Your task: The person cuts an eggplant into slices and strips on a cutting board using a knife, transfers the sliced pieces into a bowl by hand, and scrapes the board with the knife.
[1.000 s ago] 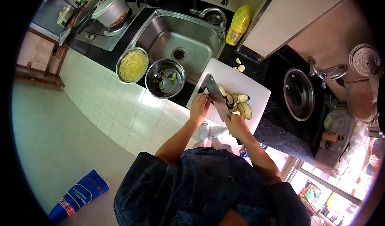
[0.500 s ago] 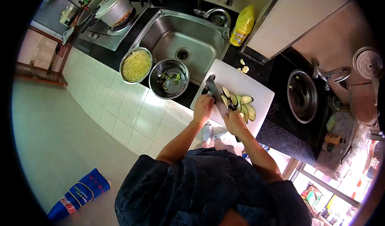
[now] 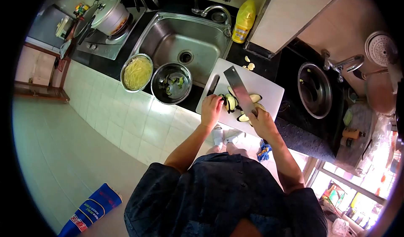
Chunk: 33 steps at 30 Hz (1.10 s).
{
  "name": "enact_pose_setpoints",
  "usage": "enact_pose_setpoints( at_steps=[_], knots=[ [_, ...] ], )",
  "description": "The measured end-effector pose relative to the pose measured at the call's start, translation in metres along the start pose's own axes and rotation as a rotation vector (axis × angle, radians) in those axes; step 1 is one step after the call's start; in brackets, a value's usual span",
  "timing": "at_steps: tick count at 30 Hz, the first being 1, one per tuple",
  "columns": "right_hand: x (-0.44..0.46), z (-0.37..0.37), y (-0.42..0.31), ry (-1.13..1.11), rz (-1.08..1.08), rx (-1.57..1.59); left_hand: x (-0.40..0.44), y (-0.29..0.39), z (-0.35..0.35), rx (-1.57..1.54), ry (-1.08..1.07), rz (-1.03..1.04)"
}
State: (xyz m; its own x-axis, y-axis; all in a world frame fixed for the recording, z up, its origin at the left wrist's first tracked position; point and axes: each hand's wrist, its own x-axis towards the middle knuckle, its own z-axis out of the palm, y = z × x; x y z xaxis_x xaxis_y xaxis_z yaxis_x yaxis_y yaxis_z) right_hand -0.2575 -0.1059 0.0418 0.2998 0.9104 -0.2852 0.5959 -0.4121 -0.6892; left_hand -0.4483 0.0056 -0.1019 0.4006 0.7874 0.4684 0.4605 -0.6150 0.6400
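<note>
My right hand (image 3: 261, 121) is wrapped round the handle of a cleaver (image 3: 238, 85), whose broad blade slants up and left over a white cutting board (image 3: 271, 90). Dark-skinned, pale-fleshed eggplant slices (image 3: 231, 103) lie left of the blade, and more eggplant pieces (image 3: 255, 98) show to its right. With fingers curled, my left hand (image 3: 211, 109) grips the near-left end of the slices. Its fingertips are partly hidden against the dark skin. Part of the eggplant is covered by the blade and my right hand.
Left of the board stand a steel bowl with scraps (image 3: 154, 85) and a bowl of pale shreds (image 3: 123, 78), beside the sink (image 3: 145, 37). Peeled garlic-like cloves (image 3: 251, 66) lie behind the board, near a yellow bottle (image 3: 244, 20). A pot (image 3: 110, 16) sits on the stove.
The cleaver has moved from the left side of the slices to their right, blade now more turned. Some slices now lie beside my left hand. The whole view has shifted slightly.
</note>
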Motion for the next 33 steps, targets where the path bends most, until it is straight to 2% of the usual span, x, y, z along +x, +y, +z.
enact_pose_setpoints(
  at_steps=[3,7,11,15,18,19,22,25,28,32,33],
  knots=[
    [-0.009,-0.011,0.02,-0.02,0.059,-0.056,0.017,-0.001,-0.005,-0.082,-0.008,-0.02],
    [-0.026,-0.021,0.025,-0.008,0.117,0.001,0.066,-0.008,-0.006,-0.113,-0.219,0.097],
    [-0.038,-0.021,0.038,0.028,0.089,0.01,0.097,-0.015,0.008,0.15,-0.572,0.072],
    [-0.046,-0.023,0.04,0.041,0.113,0.048,0.109,-0.023,0.023,0.019,-0.849,-0.148],
    [-0.053,-0.023,0.042,0.055,0.149,0.066,0.113,-0.031,0.034,-0.057,-0.781,-0.228],
    [-0.054,-0.024,0.044,0.061,0.157,0.064,0.114,-0.032,0.031,-0.121,-0.742,-0.181],
    [-0.061,-0.026,0.045,0.068,0.175,0.096,0.12,-0.026,0.02,-0.126,-0.863,-0.204],
    [-0.064,-0.022,0.05,0.054,0.199,0.092,0.119,0.001,0.011,0.288,-0.817,-0.134],
    [-0.066,-0.014,0.055,0.068,0.181,0.088,0.114,0.006,0.015,0.333,-0.875,-0.048],
    [-0.07,-0.014,0.052,0.07,0.191,0.078,0.117,-0.016,0.035,0.182,-0.94,-0.108],
    [-0.071,-0.013,0.054,0.08,0.195,0.076,0.123,-0.019,0.037,0.076,-1.007,-0.193]
  ],
)
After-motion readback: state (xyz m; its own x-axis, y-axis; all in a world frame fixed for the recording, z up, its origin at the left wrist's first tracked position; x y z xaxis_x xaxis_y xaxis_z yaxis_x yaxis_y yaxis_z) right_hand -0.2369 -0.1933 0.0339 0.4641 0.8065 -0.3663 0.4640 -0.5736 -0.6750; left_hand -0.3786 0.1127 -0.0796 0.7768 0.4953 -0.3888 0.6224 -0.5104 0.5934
